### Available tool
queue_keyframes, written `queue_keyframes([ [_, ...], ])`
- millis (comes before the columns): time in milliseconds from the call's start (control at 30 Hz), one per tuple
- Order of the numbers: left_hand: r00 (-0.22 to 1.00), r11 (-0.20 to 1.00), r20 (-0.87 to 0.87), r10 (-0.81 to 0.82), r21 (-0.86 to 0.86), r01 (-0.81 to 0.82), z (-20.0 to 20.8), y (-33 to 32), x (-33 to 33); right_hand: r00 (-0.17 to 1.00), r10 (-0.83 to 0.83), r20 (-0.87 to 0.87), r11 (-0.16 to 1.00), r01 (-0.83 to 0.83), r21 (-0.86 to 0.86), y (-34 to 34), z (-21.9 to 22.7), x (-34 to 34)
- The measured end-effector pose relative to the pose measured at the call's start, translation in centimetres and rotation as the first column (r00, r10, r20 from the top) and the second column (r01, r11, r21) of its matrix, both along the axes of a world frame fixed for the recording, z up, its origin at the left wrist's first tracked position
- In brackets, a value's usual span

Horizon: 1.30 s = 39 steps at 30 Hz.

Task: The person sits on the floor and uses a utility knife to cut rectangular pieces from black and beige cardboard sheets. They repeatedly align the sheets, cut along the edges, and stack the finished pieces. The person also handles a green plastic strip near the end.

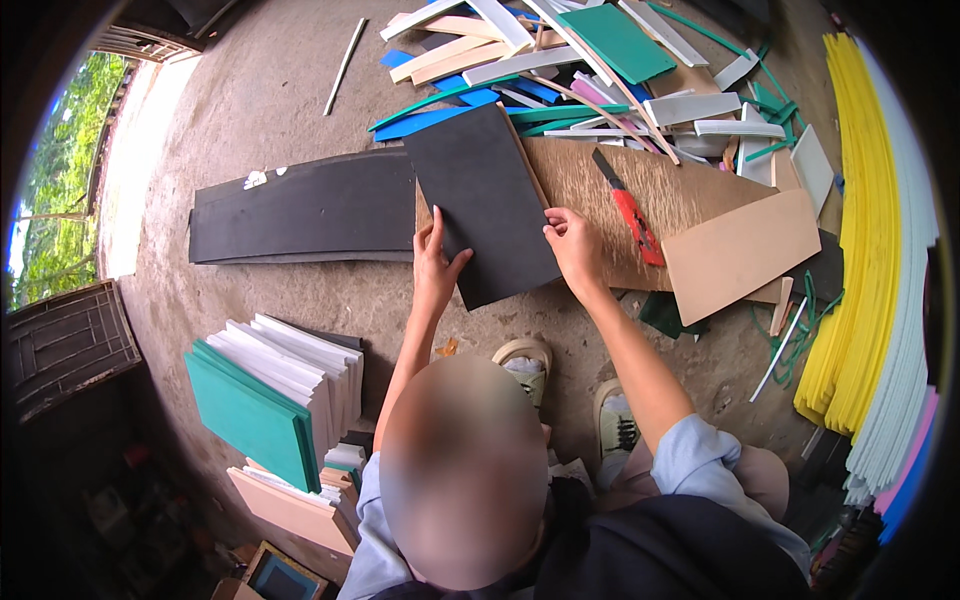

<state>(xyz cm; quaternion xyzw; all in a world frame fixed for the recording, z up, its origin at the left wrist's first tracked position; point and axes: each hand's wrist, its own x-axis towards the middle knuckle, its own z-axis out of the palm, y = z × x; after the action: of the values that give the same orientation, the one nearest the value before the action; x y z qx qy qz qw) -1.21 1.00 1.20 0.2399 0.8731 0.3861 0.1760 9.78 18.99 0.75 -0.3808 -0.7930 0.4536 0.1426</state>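
A black rectangular sheet (485, 215) is tilted in front of me, with a tan layer showing along its right edge. My left hand (436, 264) grips its left edge, thumb on top and fingers at the side. On the opposite edge, my right hand (573, 246) pinches the sheet between thumb and curled fingers. Right of that hand, a red utility knife (638, 228) with a dark blade lies on a worn wooden board (560, 165). A tan sheet (740, 248) overlaps the board's right end. To the left lies a long black strip stack (310, 208).
Coloured offcuts (500, 60) are heaped beyond the board. Stacked white sheets (290, 370) and green sheets (250, 415) stand at my lower left. Tall yellow sheets (845, 240) line the right side. My shoes (615, 425) rest on the concrete floor (250, 110).
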Motion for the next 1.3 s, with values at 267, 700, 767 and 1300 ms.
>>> queue_keyframes([
  [267, 0.993, 1.000, -0.118, -0.031, -0.007, 0.030, -0.6, -0.6, -0.1, 0.999, 0.032, 0.002, 0.998, -0.032, -0.053, -0.2, 0.2, 0.0],
  [700, 0.899, 0.962, -0.351, -0.263, -0.164, 0.218, 1.7, 1.9, 1.1, 0.955, -0.078, 0.285, 0.887, -0.063, 0.457, 8.6, 1.1, 8.1],
  [767, 0.881, 0.924, -0.303, -0.364, -0.233, 0.302, 1.5, 3.4, 1.3, 0.939, -0.060, 0.340, 0.883, -0.109, 0.457, 8.9, 0.7, 8.6],
  [1300, 0.818, 0.846, -0.377, -0.434, -0.482, 0.228, 1.9, 8.6, -2.8, 0.841, 0.540, 0.017, 0.787, -0.512, 0.343, 0.8, 0.4, 7.1],
])
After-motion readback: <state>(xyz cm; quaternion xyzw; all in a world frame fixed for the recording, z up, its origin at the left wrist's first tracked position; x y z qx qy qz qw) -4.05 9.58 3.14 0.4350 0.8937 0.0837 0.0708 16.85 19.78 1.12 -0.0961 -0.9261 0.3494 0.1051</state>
